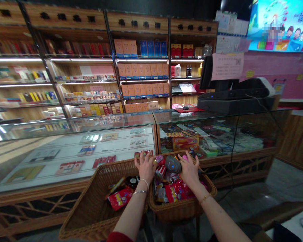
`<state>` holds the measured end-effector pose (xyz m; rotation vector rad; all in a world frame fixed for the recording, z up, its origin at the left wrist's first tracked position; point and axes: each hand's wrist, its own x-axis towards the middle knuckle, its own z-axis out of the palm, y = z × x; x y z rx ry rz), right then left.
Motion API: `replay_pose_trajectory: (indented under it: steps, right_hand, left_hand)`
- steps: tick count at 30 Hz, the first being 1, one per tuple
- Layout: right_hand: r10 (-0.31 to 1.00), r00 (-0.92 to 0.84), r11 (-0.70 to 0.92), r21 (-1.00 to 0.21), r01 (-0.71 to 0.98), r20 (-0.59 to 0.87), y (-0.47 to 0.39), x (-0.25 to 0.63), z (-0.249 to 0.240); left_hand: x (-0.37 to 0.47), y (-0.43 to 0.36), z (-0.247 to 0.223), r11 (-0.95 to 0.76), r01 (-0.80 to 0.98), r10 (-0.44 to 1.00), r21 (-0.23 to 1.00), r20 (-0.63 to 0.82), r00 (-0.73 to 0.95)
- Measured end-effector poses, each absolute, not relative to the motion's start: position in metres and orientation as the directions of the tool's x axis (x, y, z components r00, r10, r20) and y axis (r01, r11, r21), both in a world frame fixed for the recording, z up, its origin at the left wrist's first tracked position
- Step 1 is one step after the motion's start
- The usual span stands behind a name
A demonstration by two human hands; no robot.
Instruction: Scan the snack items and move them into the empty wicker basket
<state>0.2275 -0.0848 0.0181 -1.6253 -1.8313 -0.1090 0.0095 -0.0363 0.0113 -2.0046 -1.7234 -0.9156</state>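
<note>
My left hand [145, 167] is over the inner edge of the left wicker basket [78, 205], fingers spread. Its thumb is close to a small pink wrapped item [159, 160]. Above the right wicker basket [178, 211], my right hand [190, 172] has its fingers apart, beside a dark grey rounded object [173, 164] with a blue spot. A bright pink item [185, 157] shows by those fingers; contact is unclear. The right basket contains a red snack packet [177, 191] and a red-and-white striped item [160, 171]. A red packet [120, 199] and a black round item [132, 182] lie in the left basket.
Glass display counters [111, 124] run behind the baskets, with flat boxes inside. An orange box [185, 143] stands in the right case. On top are a monitor [206, 72] and a black machine [232, 94]; a cable [234, 144] hangs down. Stocked shelves [141, 60] line the wall.
</note>
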Motion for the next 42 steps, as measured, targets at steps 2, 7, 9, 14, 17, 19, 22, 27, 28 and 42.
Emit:
replay_pose_trajectory:
  steps: [2, 7, 9, 14, 17, 19, 22, 27, 28, 42]
  right_hand:
    - [0.862, 0.01, 0.212, -0.379, 0.901, 0.506, -0.0855, 0.2278, 0.0206]
    - [0.868, 0.007, 0.216, -0.392, 0.894, 0.496, -0.0873, 0.2279, 0.0234]
    - [0.865, 0.011, 0.223, -0.404, 0.887, 0.501, -0.0876, 0.2277, 0.0231]
    - [0.863, 0.014, 0.233, -0.423, 0.876, 0.505, -0.0872, 0.2279, 0.0215]
    - [0.867, 0.012, 0.233, -0.427, 0.874, 0.498, -0.0869, 0.2282, 0.0212]
    - [0.868, 0.009, 0.234, -0.424, 0.875, 0.497, -0.0869, 0.2282, 0.0213]
    - [0.867, 0.004, 0.234, -0.416, 0.879, 0.498, -0.0871, 0.2282, 0.0218]
    - [0.865, 0.001, 0.234, -0.405, 0.884, 0.502, -0.0887, 0.228, 0.0233]
    - [0.865, 0.001, 0.235, -0.408, 0.882, 0.501, -0.0892, 0.228, 0.0238]
    - [0.858, -0.03, 0.27, -0.4, 0.876, 0.513, -0.0893, 0.2295, 0.02]
  left_hand:
    - [0.0092, -0.0352, 0.01, -0.213, 0.966, 0.735, 0.149, 0.675, 0.058]
    - [0.0082, -0.0345, 0.0086, -0.218, 0.967, 0.72, 0.135, 0.69, 0.066]
    - [0.0081, -0.0344, 0.0086, -0.217, 0.967, 0.72, 0.133, 0.691, 0.066]
    - [0.0085, -0.0343, 0.009, -0.212, 0.968, 0.726, 0.132, 0.684, 0.066]
    - [0.0089, -0.0349, 0.0097, -0.213, 0.968, 0.73, 0.136, 0.68, 0.065]
    - [0.009, -0.0357, 0.0103, -0.216, 0.966, 0.732, 0.14, 0.679, 0.065]
    - [0.0091, -0.0369, 0.0113, -0.219, 0.964, 0.736, 0.149, 0.674, 0.063]
    - [0.0094, -0.0376, 0.0123, -0.217, 0.965, 0.738, 0.146, 0.672, 0.065]
    - [0.0096, -0.0377, 0.0125, -0.217, 0.965, 0.74, 0.147, 0.67, 0.064]
    - [0.009, -0.0355, 0.0113, -0.223, 0.963, 0.745, 0.149, 0.663, 0.07]
